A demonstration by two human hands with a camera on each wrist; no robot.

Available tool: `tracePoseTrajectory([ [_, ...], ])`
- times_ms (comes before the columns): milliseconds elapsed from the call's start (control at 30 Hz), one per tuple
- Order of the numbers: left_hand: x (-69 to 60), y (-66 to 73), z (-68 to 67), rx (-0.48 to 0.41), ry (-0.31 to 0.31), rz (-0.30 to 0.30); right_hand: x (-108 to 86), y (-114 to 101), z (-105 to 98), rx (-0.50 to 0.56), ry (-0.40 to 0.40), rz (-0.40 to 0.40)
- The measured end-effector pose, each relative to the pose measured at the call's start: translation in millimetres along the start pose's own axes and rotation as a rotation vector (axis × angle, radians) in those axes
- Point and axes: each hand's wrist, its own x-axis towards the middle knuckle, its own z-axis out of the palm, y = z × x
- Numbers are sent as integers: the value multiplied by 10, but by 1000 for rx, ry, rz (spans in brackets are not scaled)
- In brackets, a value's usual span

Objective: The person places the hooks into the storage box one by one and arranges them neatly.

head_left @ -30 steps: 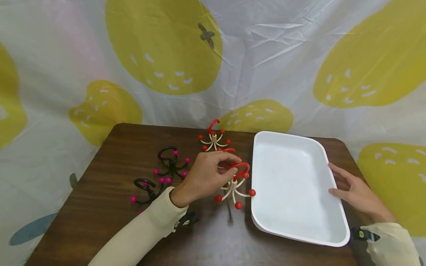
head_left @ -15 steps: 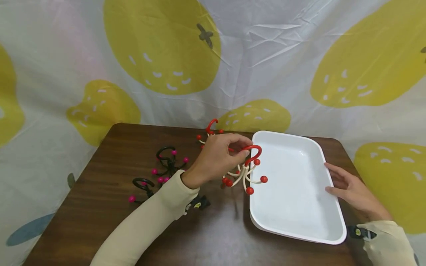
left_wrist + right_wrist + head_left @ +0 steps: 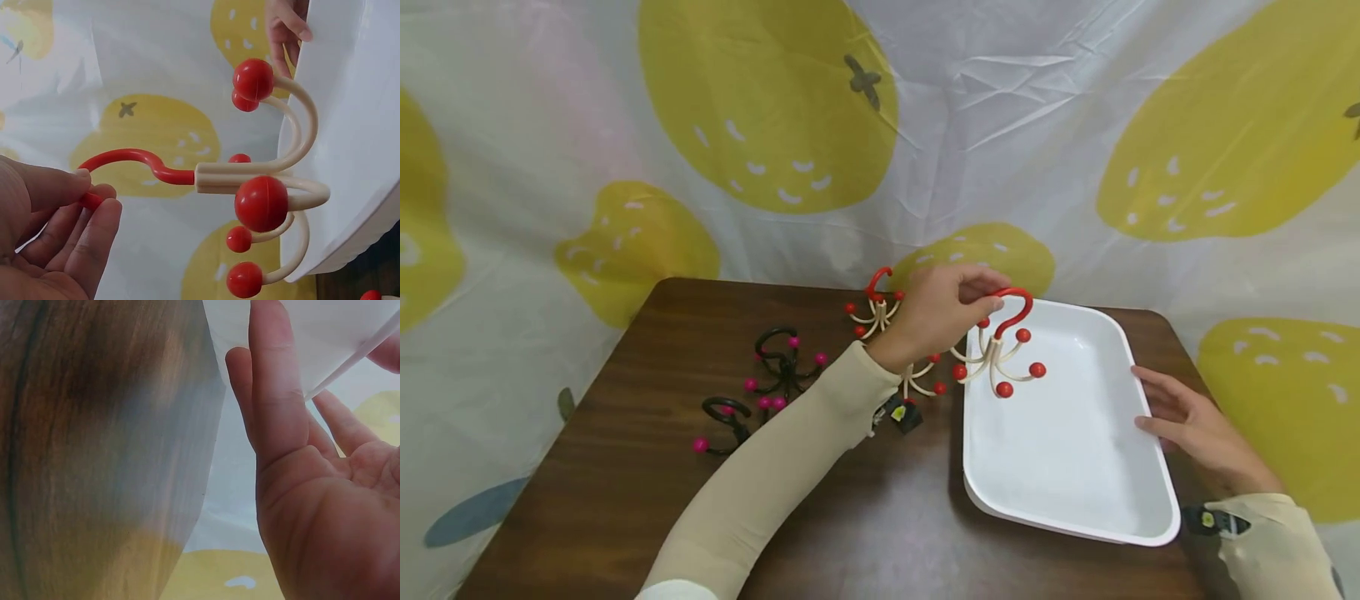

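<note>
My left hand (image 3: 943, 312) pinches the red hook end of an octopus-shaped hanger (image 3: 995, 350) between thumb and fingers. The hanger has cream curved arms tipped with red balls, and it hangs over the left rim of a white tray (image 3: 1060, 475). In the left wrist view the hook's tip lies between thumb and fingers. My right hand (image 3: 1198, 433) holds the tray's right side, thumb and index finger at the rim, other fingers against the outside. A second red-and-cream hanger (image 3: 881, 312) stands behind the left hand. Another such hanger (image 3: 912, 381) is partly hidden by the left wrist.
Two black hangers with pink balls, a farther one (image 3: 786, 371) and a nearer one (image 3: 730, 421) partly covered by the left sleeve, stand on the left of the brown wooden table (image 3: 625, 492). A fruit-print cloth (image 3: 775, 242) hangs behind the table.
My left hand has lifted the hanger up and carried it rightward, from beside the tray to over its left part. The right hand stays at the tray's right side.
</note>
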Motion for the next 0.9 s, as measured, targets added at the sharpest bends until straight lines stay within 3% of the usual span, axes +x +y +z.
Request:
tracePoseTrajectory([
  [533,473,-241,358,-37,18,-87,-79,7,53,47,-17,29],
  [700,568,-323,492,-49,22,-145,-86,-2,67,59,-12,14],
  [900,618,-520,667,-67,42,-168,-116,8,111,52,-9,13],
])
